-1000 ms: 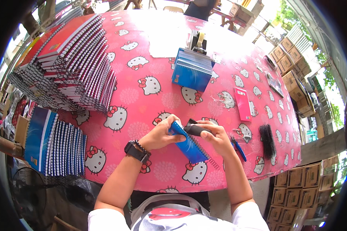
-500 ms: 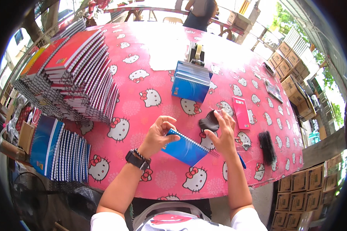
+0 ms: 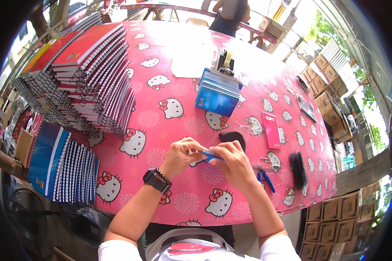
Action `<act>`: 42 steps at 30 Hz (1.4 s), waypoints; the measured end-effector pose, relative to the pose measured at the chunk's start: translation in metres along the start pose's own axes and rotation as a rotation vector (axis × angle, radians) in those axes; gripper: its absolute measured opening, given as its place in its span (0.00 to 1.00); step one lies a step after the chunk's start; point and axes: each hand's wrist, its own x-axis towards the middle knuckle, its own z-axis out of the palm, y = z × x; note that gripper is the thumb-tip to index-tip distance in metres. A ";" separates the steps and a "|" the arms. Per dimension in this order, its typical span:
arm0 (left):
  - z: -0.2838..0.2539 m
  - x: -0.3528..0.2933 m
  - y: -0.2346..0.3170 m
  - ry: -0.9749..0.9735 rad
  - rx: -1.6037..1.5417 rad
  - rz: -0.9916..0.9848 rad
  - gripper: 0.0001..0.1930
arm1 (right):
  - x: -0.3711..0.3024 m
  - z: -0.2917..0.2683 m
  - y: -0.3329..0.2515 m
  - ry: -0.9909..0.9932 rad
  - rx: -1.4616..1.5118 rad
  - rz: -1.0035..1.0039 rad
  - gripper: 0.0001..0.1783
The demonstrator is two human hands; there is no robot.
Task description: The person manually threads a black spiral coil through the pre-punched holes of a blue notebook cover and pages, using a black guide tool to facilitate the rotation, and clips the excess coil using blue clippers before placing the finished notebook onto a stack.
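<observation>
Between both hands, above the middle of the table, is a small blue spiral notebook (image 3: pixel 210 156), turned nearly edge-on so that only a narrow strip shows. My left hand (image 3: pixel 181 158) pinches its left end. My right hand (image 3: pixel 235 164) is closed on its right end, fingers over the top. Just beyond the right hand lies a dark, rounded object (image 3: pixel 234 138), partly covered by the fingers; its kind is unclear. Blue-handled pliers (image 3: pixel 266 180) lie to the right of my right wrist, beside some loose wire coils (image 3: pixel 260 168).
Tall stacks of red spiral notebooks (image 3: pixel 91 65) and a leaning row of blue ones (image 3: pixel 65 165) fill the left side. Ahead stand small blue notebooks (image 3: pixel 217 95) and a tape dispenser (image 3: pixel 227 63). A pink booklet (image 3: pixel 271 130) and black binding coils (image 3: pixel 298 170) lie right.
The notebook, earlier lying face-up and held by my left hand alone, is now lifted and tilted edge-on. My right hand has come in from the right and closed on it, uncovering the pliers.
</observation>
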 end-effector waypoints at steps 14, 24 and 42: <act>0.005 -0.003 0.004 -0.044 -0.024 0.040 0.08 | 0.016 0.004 -0.015 -0.385 -0.270 0.206 0.48; 0.007 -0.002 0.014 -0.032 0.045 0.108 0.08 | 0.005 -0.005 -0.014 0.071 0.209 0.059 0.11; 0.013 -0.020 0.059 0.142 0.480 0.444 0.09 | -0.012 -0.004 -0.034 0.170 0.109 -0.136 0.18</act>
